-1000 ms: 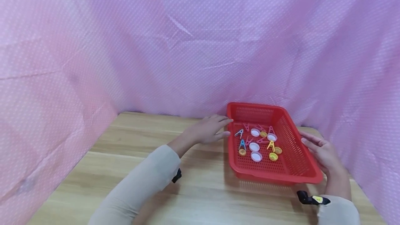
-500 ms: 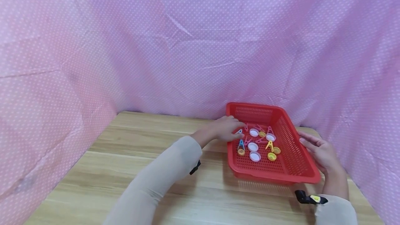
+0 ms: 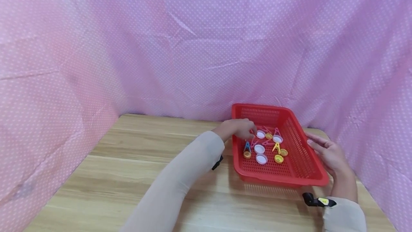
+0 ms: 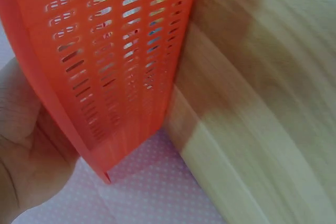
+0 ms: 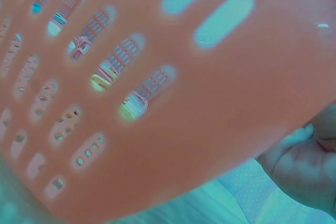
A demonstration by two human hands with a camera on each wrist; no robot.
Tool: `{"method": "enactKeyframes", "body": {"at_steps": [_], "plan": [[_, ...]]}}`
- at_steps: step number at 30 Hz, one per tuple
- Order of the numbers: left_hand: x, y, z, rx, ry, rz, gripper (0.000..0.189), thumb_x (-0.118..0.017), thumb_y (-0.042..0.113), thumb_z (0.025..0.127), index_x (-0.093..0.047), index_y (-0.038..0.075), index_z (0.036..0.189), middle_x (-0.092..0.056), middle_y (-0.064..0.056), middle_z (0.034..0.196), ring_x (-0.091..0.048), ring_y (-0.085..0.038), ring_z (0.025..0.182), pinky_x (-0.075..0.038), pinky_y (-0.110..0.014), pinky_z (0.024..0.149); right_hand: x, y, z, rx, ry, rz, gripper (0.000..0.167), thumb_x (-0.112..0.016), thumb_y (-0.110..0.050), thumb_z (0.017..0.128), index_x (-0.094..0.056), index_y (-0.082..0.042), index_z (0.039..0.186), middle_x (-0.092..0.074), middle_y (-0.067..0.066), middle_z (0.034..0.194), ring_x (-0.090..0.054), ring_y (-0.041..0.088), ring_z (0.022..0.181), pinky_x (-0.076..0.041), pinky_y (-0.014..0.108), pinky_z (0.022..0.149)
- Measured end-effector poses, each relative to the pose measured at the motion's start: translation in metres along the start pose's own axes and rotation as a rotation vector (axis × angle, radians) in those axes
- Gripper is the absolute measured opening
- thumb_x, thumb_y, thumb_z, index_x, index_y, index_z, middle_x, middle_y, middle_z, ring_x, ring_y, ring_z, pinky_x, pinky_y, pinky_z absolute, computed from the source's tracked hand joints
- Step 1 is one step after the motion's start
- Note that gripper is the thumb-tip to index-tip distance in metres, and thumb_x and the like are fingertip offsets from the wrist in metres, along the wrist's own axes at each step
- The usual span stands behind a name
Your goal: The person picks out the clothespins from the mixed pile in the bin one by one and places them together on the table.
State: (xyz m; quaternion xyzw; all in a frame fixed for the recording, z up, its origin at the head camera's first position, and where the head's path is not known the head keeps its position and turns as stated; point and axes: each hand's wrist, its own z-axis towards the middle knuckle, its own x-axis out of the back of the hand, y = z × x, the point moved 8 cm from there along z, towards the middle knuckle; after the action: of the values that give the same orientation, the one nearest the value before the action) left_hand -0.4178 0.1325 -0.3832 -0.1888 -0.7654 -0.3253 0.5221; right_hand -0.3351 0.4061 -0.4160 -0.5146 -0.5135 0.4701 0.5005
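A red plastic basket (image 3: 280, 180) with slotted walls stands on the wooden table. My left hand (image 3: 239, 129) reaches over its left rim, fingers bent down among the small things at the far left inside. A pale clothespin that lay there is hidden by the hand; I cannot tell whether the fingers hold it. In the left wrist view part of the left hand (image 4: 31, 145) shows behind the basket wall. My right hand (image 3: 329, 155) rests with extended fingers against the outside of the right rim. Near my left hand lie a blue clothespin (image 3: 247, 146) and a white cap (image 3: 260, 134).
Inside the basket are also a yellow clothespin (image 3: 276, 148), several pink clothespins, more white caps and several yellow caps, one of them a yellow cap (image 3: 278, 159) near the front. The wooden table (image 3: 128, 174) extends to the left. A pink dotted curtain (image 3: 199, 46) surrounds it.
My left hand has moved right from outside the left rim into the basket, and its fingers have bent downward over the pale clothespin. The right hand stays at the right rim.
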Motion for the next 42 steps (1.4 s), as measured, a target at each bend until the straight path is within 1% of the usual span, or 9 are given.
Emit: {"method": "enactKeyframes", "body": {"at_steps": [3,6,9,13,16,22,29,36,42], "plan": [[-0.001,-0.001,0.008,0.048,-0.071,-0.016,0.026,-0.063,0.028,0.103,-0.07,0.019,0.125,-0.065,0.004,0.11,-0.061,-0.011,0.095,-0.054,-0.023,0.073,0.001,-0.002,0.0,0.008,0.002,-0.004,0.036,-0.072,-0.022,0.097,-0.07,-0.027,0.133,-0.074,-0.014,0.1,-0.073,0.011,0.085,-0.061,0.031,0.07],[-0.002,0.0,0.016,0.058,-0.153,-0.003,0.019,-0.063,0.027,0.103,-0.072,0.014,0.114,-0.067,0.0,0.099,-0.063,-0.016,0.093,-0.052,-0.026,0.073,0.0,-0.002,0.0,0.014,-0.001,0.005,0.038,-0.072,-0.021,0.097,-0.069,-0.026,0.135,-0.074,-0.013,0.1,-0.074,0.011,0.085,-0.061,0.031,0.07],[-0.006,0.001,0.022,0.077,-0.23,0.003,0.018,-0.062,0.023,0.103,-0.074,0.011,0.11,-0.068,-0.003,0.094,-0.064,-0.018,0.09,-0.052,-0.028,0.074,0.0,-0.002,0.0,0.013,0.0,0.001,0.04,-0.071,-0.021,0.097,-0.068,-0.024,0.137,-0.074,-0.013,0.101,-0.074,0.011,0.085,-0.061,0.032,0.071],[-0.01,0.002,0.024,0.125,-0.286,0.051,0.013,-0.063,0.018,0.102,-0.072,0.013,0.109,-0.065,-0.003,0.093,-0.062,-0.014,0.081,-0.052,-0.025,0.069,0.001,-0.001,0.0,0.006,0.013,-0.022,0.043,-0.071,-0.023,0.097,-0.065,-0.023,0.14,-0.074,-0.014,0.101,-0.074,0.012,0.085,-0.061,0.032,0.071],[-0.013,0.003,0.02,0.167,-0.307,0.041,0.009,-0.064,0.015,0.101,-0.069,0.012,0.107,-0.062,-0.004,0.096,-0.063,-0.014,0.08,-0.053,-0.023,0.064,-0.001,-0.002,0.001,0.005,0.01,-0.023,0.047,-0.071,-0.025,0.097,-0.062,-0.02,0.143,-0.074,-0.013,0.102,-0.074,0.013,0.086,-0.061,0.033,0.071],[-0.016,0.005,0.015,0.212,-0.302,-0.051,0.014,-0.071,0.009,0.096,-0.071,0.013,0.109,-0.061,-0.003,0.1,-0.063,-0.016,0.093,-0.057,-0.025,0.067,-0.001,-0.002,0.001,0.022,0.009,-0.012,0.047,-0.071,-0.024,0.098,-0.062,-0.018,0.143,-0.074,-0.013,0.103,-0.074,0.013,0.087,-0.061,0.033,0.072],[-0.024,0.008,0.02,0.16,-0.298,-0.03,0.02,-0.071,0.011,0.096,-0.073,0.025,0.11,-0.062,0.005,0.108,-0.056,-0.012,0.102,-0.055,-0.027,0.086,0.0,-0.002,0.0,0.044,0.002,0.014,0.037,-0.07,-0.021,0.098,-0.069,-0.023,0.135,-0.075,-0.012,0.102,-0.074,0.011,0.086,-0.061,0.031,0.072],[-0.031,0.012,0.031,0.104,-0.235,-0.078,0.02,-0.08,0.015,0.089,-0.072,0.024,0.106,-0.064,0.006,0.102,-0.06,-0.012,0.095,-0.055,-0.025,0.077,0.001,-0.001,-0.002,0.029,0.003,-0.013,0.043,-0.071,-0.024,0.098,-0.065,-0.021,0.14,-0.074,-0.012,0.102,-0.074,0.013,0.086,-0.061,0.033,0.072],[-0.033,0.012,0.034,0.092,-0.159,-0.036,0.025,-0.085,0.019,0.084,-0.069,0.024,0.103,-0.062,0.007,0.102,-0.061,-0.012,0.093,-0.057,-0.026,0.077,-0.002,0.0,-0.002,0.029,-0.024,0.035,0.043,-0.069,-0.021,0.099,-0.063,-0.02,0.142,-0.075,-0.011,0.105,-0.074,0.013,0.089,-0.061,0.034,0.073]]}}
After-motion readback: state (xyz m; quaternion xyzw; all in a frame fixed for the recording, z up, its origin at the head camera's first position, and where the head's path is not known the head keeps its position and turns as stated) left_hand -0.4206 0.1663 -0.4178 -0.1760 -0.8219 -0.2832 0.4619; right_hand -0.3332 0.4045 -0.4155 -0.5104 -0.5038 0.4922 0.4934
